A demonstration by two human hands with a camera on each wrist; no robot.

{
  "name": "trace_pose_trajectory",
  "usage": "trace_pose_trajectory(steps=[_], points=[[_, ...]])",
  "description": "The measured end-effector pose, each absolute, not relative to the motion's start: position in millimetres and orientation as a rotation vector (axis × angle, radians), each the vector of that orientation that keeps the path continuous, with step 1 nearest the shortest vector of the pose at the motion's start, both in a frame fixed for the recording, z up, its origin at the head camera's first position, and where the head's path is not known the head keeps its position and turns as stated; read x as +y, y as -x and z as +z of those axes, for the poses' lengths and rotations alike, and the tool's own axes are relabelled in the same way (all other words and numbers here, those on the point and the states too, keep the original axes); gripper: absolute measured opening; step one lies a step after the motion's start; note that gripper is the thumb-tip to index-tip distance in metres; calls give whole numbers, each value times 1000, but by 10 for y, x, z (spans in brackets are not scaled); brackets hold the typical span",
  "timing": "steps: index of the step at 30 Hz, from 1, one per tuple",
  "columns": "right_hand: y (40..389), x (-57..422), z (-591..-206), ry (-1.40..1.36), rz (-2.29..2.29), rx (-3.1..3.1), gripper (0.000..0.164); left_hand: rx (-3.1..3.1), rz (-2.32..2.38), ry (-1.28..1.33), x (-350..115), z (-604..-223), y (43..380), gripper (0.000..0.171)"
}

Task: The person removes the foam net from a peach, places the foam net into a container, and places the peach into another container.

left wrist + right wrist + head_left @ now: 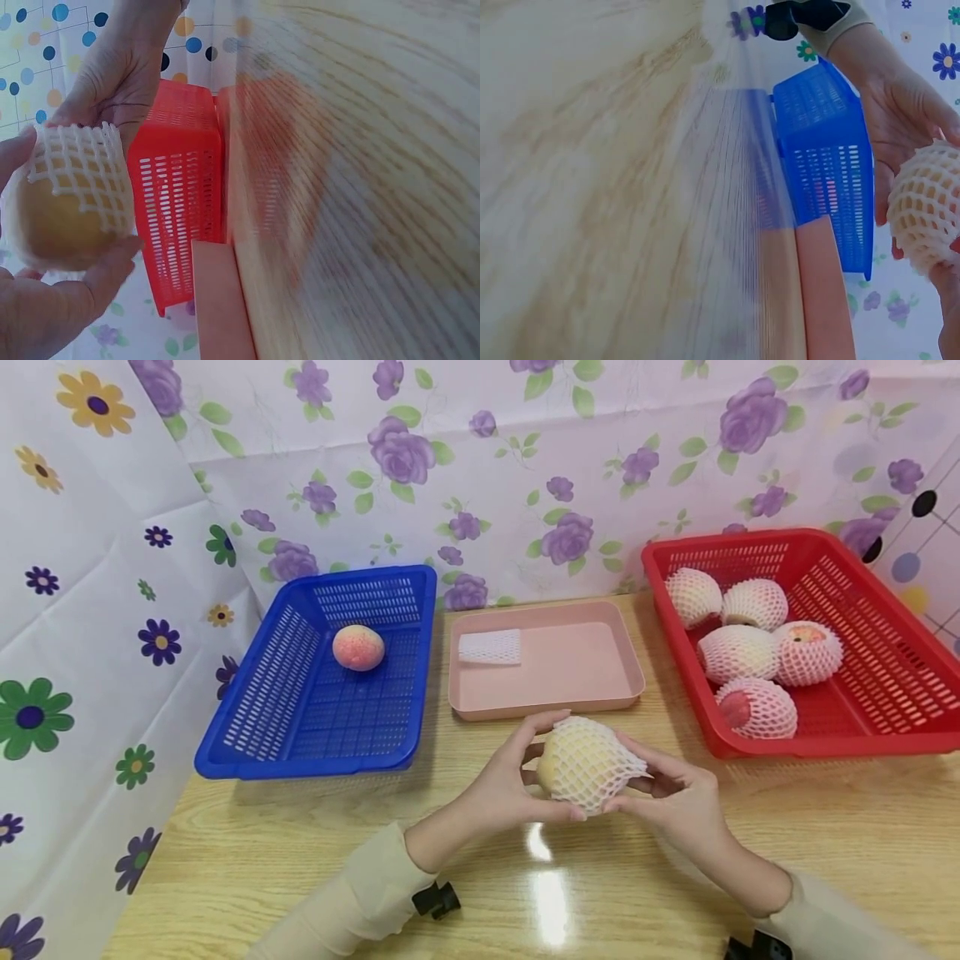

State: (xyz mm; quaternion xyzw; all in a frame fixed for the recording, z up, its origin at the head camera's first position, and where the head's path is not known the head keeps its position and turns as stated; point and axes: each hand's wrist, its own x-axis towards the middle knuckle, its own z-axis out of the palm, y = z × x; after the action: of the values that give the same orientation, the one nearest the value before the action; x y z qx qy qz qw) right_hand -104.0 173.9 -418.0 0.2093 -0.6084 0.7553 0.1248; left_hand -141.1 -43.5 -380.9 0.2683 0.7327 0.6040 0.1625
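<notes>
Left grip, right grip hold netted pear, perhaps.

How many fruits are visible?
7: a bare fruit in the blue basket, a part-netted fruit between left hand and right hand, five netted ones in the red basket; others may be hidden.

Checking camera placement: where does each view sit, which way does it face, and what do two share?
Head: on the head, facing forward and down at netted fruit, tray, blue basket and red basket; left hand, right hand and sleeves show.
Left wrist: on that wrist, facing right toward fruit and red basket; both hands partly show.
Right wrist: on that wrist, facing left toward fruit and blue basket; both hands partly show.
Wrist views share fruit and tray.
</notes>
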Motion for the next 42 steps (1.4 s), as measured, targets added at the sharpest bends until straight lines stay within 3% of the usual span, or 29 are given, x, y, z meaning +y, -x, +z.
trace_pose_trajectory(steps=[22,32,39,42], points=[[992,1598,-4005,-145,2014,-1990,38,2039,1821,-677,-449,-3848,1391,105],[1065,1720,-3992,136,2057,-2112,35,1711,1989,-832,-572,-3883,1437,81],[1096,1737,-3916,203,2004,-2127,35,1737,2003,-782,-576,-3919,1461,90],[1101,1748,-3875,138,1978,-2134,34,1745,2018,-803,-589,-3897,1461,87]])
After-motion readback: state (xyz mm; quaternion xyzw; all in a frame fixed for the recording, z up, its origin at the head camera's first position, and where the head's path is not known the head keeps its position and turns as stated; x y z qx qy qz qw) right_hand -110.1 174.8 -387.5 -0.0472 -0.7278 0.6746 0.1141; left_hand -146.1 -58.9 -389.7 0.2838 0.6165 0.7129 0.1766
